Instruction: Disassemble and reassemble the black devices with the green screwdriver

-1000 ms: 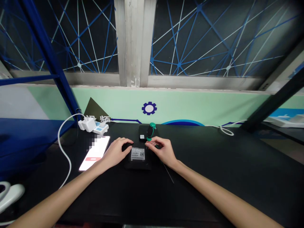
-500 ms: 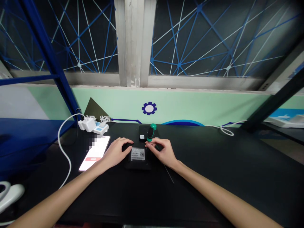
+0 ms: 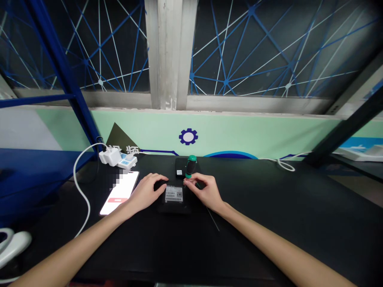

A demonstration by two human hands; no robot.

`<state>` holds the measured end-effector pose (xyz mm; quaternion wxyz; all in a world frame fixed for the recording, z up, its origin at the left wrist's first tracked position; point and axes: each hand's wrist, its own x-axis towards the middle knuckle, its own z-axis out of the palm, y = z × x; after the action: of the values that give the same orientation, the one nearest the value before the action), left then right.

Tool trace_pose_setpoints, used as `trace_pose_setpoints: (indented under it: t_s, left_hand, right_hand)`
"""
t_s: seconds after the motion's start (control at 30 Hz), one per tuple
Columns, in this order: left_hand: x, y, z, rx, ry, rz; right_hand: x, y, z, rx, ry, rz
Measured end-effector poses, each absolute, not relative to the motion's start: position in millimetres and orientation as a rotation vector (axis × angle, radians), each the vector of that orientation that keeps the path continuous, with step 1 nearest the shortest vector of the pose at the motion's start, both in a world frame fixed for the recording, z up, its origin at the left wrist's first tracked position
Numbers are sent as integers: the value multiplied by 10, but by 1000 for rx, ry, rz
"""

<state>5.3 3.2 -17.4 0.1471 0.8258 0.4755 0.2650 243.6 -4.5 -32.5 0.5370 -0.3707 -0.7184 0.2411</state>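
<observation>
The thumb and fingertips of the right hand (image 3: 206, 192) pinch the lower end of a screwdriver (image 3: 191, 165), which stands nearly upright by the far right corner of a flat black case (image 3: 175, 207); its tip is hard to make out. The left hand (image 3: 145, 192) lies palm down, gripping nothing, thumb and forefinger parted at the case's left side. Both forearms slant inward. The stubby handle is black with green ends; the squarish case bears a pale printed label (image 3: 174, 194). Behind sits another black box (image 3: 180, 162). A thin, straight rod (image 3: 213, 219) shows below the right hand on the dark, smooth table (image 3: 269, 223).
</observation>
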Motion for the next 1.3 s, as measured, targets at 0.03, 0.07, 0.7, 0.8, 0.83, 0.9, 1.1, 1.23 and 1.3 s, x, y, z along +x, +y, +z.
trace_pose_setpoints:
  t_s: [0.03, 0.07, 0.7, 0.8, 0.83, 0.9, 1.1, 1.23, 1.3]
  left_hand:
    - [54, 31, -173, 2377, 1369, 761]
    - [54, 31, -174, 2379, 1369, 763]
    - [29, 36, -188, 2385, 1367, 758]
    - [33, 35, -180, 2386, 1369, 747]
    - [35, 32, -175, 2387, 1370, 740]
    - [37, 25, -165, 2381, 1384, 726]
    - [25, 12, -153, 2368, 1411, 676]
    - [-1, 32, -162, 2362, 1396, 636]
    - [-17, 48, -166, 2356, 1391, 630]
  right_hand:
    - [2436, -45, -324, -883, -1708, 578]
    - [2436, -46, -321, -882, -1710, 581]
    - [2527, -23, -214, -857, -1448, 882]
    - [2531, -23, -208, -868, -1496, 891]
    - [2532, -23, -206, -868, -1506, 895]
    - [2536, -26, -197, -864, -1505, 913]
    - [2555, -32, -128, -862, -1383, 1007]
    - [2567, 7, -115, -898, -1282, 1056]
    - [2569, 23, -116, -931, -1270, 1031]
